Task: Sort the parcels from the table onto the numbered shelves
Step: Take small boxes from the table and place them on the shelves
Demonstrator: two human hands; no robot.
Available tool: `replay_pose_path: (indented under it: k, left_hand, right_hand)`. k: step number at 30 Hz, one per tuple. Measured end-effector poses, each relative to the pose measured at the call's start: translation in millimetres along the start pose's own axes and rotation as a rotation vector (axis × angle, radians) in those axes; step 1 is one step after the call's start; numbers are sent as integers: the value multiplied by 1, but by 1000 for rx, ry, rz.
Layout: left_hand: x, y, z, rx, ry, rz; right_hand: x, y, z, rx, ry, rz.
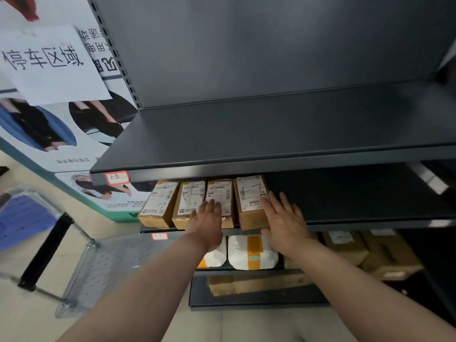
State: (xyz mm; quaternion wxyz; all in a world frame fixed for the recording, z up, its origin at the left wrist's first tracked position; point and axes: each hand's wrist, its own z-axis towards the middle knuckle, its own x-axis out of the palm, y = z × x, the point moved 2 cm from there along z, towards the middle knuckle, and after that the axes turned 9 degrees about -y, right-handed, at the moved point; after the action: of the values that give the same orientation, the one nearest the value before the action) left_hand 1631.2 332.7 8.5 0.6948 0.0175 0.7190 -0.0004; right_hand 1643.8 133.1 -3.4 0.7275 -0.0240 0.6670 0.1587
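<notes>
Your left hand [207, 225] lies flat, fingers straight, on the third parcel [220, 193] of a row of four at frame centre on the middle shelf [357, 201]. Your right hand [283, 218], equally flat and holding nothing, touches the fourth parcel [250, 213] on its frame-right side. They look like stiff, light cardboard with slick labels [250, 191]: push on broad faces, or take one across its narrow width near the front end.

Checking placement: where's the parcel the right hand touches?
Head view, centre: the parcel is rightmost of four on the second shelf, under the right hand.
</notes>
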Motion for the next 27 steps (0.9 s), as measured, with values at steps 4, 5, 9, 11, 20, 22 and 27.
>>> replay_pose_path:
  k: [4,5,9,11,20,22,27]
  left_hand:
    - [-12,3,-12,144,-18,12]
    - [-13,2,-15,177,-18,2]
    - [-15,-10,-33,300,-22,-47]
    - [-13,-20,-45,363,12,-64]
    - [-15,-105,-106,694,94,-37]
    - [-17,-131,-126,773,110,-18]
    - [-18,-202,-199,984,106,3]
  right_hand:
    - [-5,9,-39,160,7,-29]
    - [-7,12,-50,193,23,-43]
    - [-16,25,-103,310,46,-94]
    - [-22,28,-132,379,39,-77]
    - [-40,14,-265,692,68,-11]
    - [-45,7,-304,787,64,-37]
    - [-61,1,-417,1038,34,-48]
